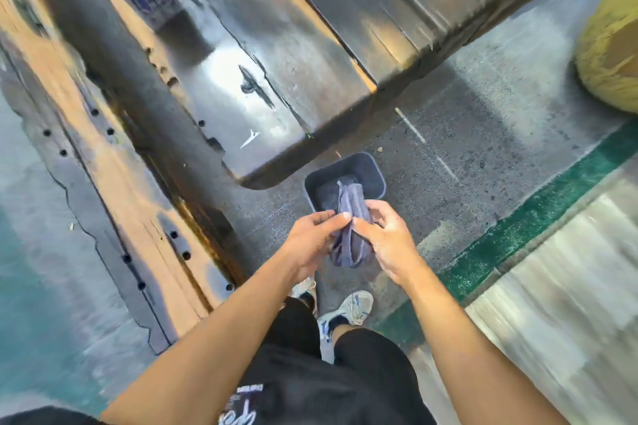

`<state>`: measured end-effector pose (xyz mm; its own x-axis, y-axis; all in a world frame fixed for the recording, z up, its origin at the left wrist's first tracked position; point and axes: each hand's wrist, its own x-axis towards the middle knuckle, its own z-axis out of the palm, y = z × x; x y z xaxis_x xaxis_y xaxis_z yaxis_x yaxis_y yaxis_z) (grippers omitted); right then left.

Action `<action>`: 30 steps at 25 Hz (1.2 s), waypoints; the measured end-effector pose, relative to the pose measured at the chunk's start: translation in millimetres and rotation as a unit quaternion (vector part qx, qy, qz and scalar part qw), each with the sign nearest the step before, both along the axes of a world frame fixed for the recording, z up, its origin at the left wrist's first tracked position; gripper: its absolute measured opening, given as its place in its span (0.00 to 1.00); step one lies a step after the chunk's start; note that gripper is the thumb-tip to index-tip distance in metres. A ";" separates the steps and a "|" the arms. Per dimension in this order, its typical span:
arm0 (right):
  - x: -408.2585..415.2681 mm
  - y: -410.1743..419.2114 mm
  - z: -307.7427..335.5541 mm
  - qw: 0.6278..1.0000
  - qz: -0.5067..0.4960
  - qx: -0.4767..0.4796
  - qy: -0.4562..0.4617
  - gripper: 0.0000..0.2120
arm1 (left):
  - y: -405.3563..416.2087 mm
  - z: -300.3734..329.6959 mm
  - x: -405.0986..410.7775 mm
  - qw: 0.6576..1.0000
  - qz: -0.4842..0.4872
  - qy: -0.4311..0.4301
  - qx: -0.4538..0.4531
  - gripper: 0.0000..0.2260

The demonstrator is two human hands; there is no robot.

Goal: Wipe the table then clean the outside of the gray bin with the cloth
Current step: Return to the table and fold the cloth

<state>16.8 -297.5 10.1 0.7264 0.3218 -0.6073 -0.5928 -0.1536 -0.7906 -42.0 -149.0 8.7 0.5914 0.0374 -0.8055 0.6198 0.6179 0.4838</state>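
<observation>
Since the cloth looks soft and floppy, both hands pinch it bunched above the bin.

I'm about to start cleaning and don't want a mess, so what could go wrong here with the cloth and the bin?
1. Both the left hand and the right hand pinch the bunched cloth over the gray bin; a slip could drop it inside.
2. The bin stands on the ground close to the shoes, so a step might tip it.
3. The table looks cracked, which might snag the cloth.
</observation>
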 end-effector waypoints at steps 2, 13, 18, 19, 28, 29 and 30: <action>-3.8 17.3 29.1 0.996 0.058 -0.048 -0.050 0.12 | 20.5 25.3 -8.3 0.999 -0.020 -0.026 -0.035 0.06; 4.2 74.9 73.0 0.977 0.117 -0.100 -0.149 0.07 | 63.0 58.9 -9.8 0.991 0.098 -0.067 -0.056 0.18; 39.3 80.7 73.2 0.994 0.107 0.001 -0.032 0.22 | 64.7 81.0 14.9 0.986 0.115 -0.123 -0.001 0.17; 48.2 80.0 76.1 0.992 0.115 0.050 -0.011 0.22 | 65.7 85.5 21.2 0.984 0.121 -0.128 0.016 0.18; 115.7 89.0 82.6 0.963 0.266 0.050 -0.004 0.23 | 65.0 109.4 57.0 0.968 0.202 -0.016 0.148 0.09; 120.6 93.5 79.5 0.969 0.244 0.047 0.020 0.20 | 66.6 110.9 58.3 0.966 0.210 -0.001 0.149 0.09; 124.5 98.0 77.9 0.973 0.220 0.049 0.054 0.17 | 69.1 111.9 58.6 0.963 0.226 0.017 0.144 0.08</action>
<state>141.3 -199.5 87.9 0.4388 0.6475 -0.6231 -0.5675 -0.3380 -0.7508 16.6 -79.8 120.6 0.4363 0.5091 -0.7419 0.3375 0.6718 0.6594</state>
